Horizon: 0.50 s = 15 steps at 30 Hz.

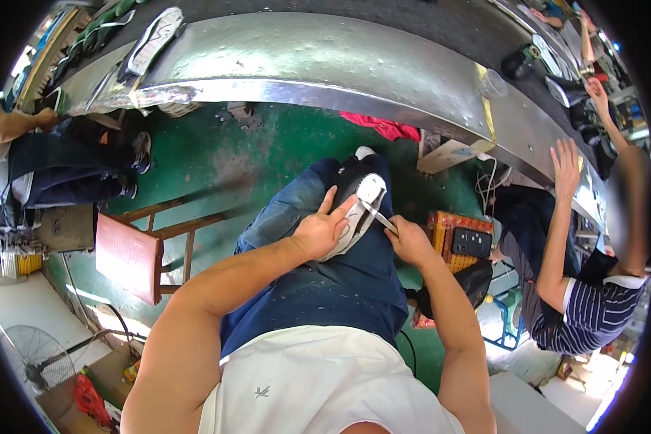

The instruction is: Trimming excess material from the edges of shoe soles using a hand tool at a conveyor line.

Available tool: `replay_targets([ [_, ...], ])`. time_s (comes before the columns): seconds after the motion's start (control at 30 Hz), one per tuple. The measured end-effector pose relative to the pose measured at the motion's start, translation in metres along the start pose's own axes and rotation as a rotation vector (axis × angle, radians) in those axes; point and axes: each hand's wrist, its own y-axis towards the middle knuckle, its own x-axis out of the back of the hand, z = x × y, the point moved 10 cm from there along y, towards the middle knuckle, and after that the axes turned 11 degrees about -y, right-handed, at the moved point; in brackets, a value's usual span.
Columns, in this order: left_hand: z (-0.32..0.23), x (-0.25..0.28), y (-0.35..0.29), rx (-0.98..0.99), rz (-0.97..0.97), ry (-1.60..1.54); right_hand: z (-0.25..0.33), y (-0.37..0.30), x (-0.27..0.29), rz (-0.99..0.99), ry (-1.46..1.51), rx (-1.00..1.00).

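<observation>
One white shirt (325,376) lies nearest; left grip (323,233), partly spread, holds one shoe (354,226), right grip (412,241) closed round one slim tool (378,216).

Okay so the surface (282,47) is one long run, shiny dented metal along its near edge, with a dark strip (383,18) behind that. Near its left end there's a pale shoe (154,42), plus some thin, narrow thing (103,85) right by the near edge. Toward the right end, a clear cup (492,84) sits just beside a band of yellow tape (487,108), and dark shoes (521,61) are on the strip past it. The floor (267,137) is green and scuffed, with a reddish-brown stool (129,258) standing on it. A red-orange seat (443,235) carries a black phone-like thing (471,242). Oh, and another shoe (354,230) is on a denim lap (318,289).
</observation>
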Motion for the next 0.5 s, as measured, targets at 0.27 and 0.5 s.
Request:
replay_targets([
  [0.27, 0.008, 0.011, 0.014, 0.07, 0.14, 0.051, 0.005, 0.003, 0.028, 0.404, 0.394, -0.176],
  [0.5, 0.018, 0.002, 0.013, 0.028, 0.206, 0.003, 0.048, 0.04, 0.018, -0.038, -0.007, 0.044],
])
